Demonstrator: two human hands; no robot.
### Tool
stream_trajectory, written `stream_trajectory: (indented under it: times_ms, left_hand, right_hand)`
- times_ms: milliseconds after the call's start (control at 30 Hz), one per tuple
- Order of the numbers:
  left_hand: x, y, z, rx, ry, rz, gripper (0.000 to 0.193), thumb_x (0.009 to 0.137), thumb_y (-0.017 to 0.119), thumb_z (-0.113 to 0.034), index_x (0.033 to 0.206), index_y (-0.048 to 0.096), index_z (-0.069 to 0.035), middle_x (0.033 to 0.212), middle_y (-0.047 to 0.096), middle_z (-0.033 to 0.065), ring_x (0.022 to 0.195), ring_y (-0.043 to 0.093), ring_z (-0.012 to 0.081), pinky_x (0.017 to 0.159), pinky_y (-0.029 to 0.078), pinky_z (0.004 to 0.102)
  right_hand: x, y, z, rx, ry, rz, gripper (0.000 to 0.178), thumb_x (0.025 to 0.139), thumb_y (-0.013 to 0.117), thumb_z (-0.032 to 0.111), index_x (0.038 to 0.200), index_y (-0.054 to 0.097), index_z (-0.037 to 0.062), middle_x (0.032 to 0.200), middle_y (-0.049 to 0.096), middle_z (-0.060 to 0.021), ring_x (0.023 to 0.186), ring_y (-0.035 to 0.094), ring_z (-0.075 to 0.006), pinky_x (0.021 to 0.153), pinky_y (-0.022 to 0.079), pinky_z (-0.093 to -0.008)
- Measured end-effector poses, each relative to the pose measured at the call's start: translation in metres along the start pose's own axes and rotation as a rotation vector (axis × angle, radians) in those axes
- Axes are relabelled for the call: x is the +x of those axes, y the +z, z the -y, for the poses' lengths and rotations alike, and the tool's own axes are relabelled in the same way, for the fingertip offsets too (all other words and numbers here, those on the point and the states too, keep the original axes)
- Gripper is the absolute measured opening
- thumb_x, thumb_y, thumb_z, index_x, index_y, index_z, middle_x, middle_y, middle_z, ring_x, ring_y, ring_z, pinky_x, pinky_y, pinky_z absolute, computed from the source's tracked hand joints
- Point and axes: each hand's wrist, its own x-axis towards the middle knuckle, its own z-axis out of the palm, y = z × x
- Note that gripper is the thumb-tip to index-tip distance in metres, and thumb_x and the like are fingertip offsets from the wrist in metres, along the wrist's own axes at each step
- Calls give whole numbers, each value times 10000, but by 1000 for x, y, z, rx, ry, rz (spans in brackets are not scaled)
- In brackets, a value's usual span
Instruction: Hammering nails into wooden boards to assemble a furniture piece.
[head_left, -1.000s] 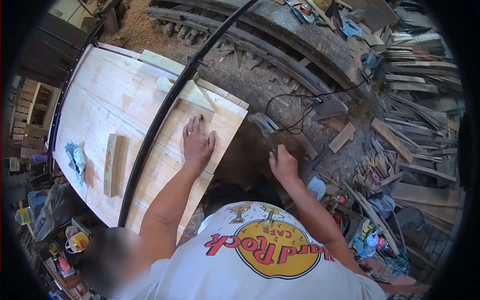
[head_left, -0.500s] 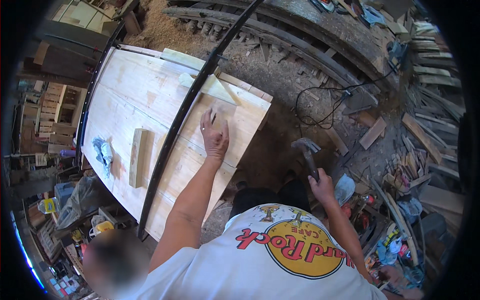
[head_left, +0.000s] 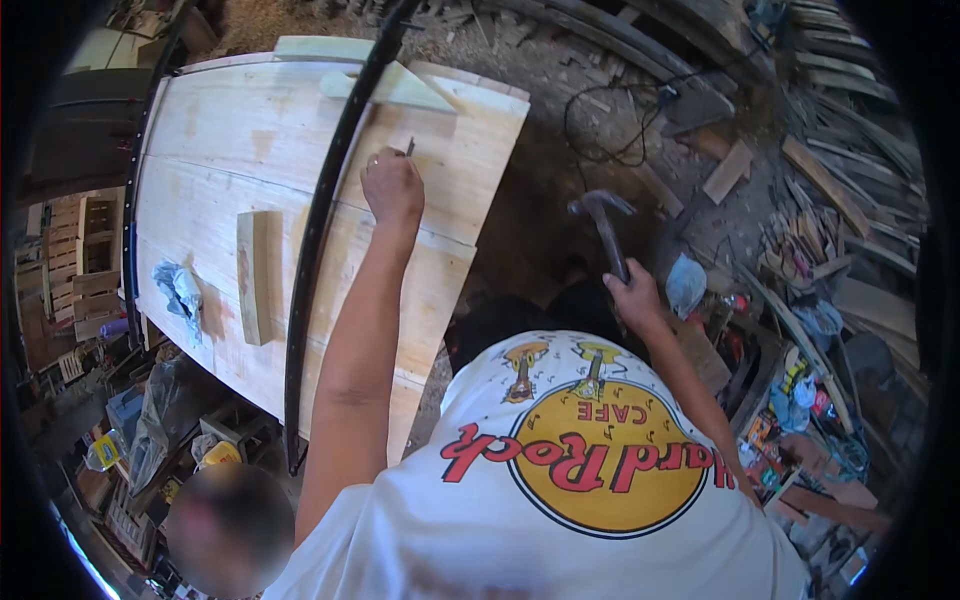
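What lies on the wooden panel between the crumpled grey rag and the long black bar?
In the head view, a short wooden block lies flat on the panel, between the rag and the black bar.

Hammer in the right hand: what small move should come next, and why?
Probably swing the hammer across to tap the nail. The left hand pinches the nail upright on the pale wooden panel, while the right hand holds the hammer raised off to the side, beyond the panel's edge.
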Motion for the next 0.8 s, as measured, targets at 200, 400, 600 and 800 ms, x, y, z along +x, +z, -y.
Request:
stream_trajectory:
  times_ms: [200, 400, 600, 800]
  left_hand:
    - [20, 10, 9, -62, -128, 169, 192, 835, 624, -121, 850, 736, 33, 927, 732, 241, 937, 703, 386, 846, 545, 505]
    - [16, -30, 17, -337, -149, 227, 217, 805, 616, -127, 826, 704, 70, 725, 694, 179, 608, 650, 244, 600, 520, 372]
    - [-51, -41, 0, -831, -233, 265, 194, 911, 674, -115, 1034, 714, 30, 868, 735, 102, 755, 657, 152, 701, 525, 298]
    - [-136, -58, -87, -910, -243, 796, 148, 936, 655, -9, 1075, 702, 10, 978, 724, 60, 917, 657, 112, 839, 512, 253]
  right_hand:
    - [-2, 8, -11, 13, 13, -2, 294, 889, 739, 231, 900, 570, -9, 767, 618, -241, 690, 616, -397, 679, 489, -453]
    - [-11, -3, -1, -12, -88, -66, 285, 884, 744, 224, 888, 571, -1, 729, 592, -226, 657, 592, -359, 661, 479, -434]
    - [-14, -18, 34, 149, -245, -254, 261, 866, 801, 190, 863, 602, 21, 696, 611, -112, 624, 588, -218, 643, 481, -357]
    - [13, -16, 85, 581, -330, 62, 199, 883, 809, 191, 892, 701, 25, 746, 621, 37, 747, 584, -55, 674, 491, -289]
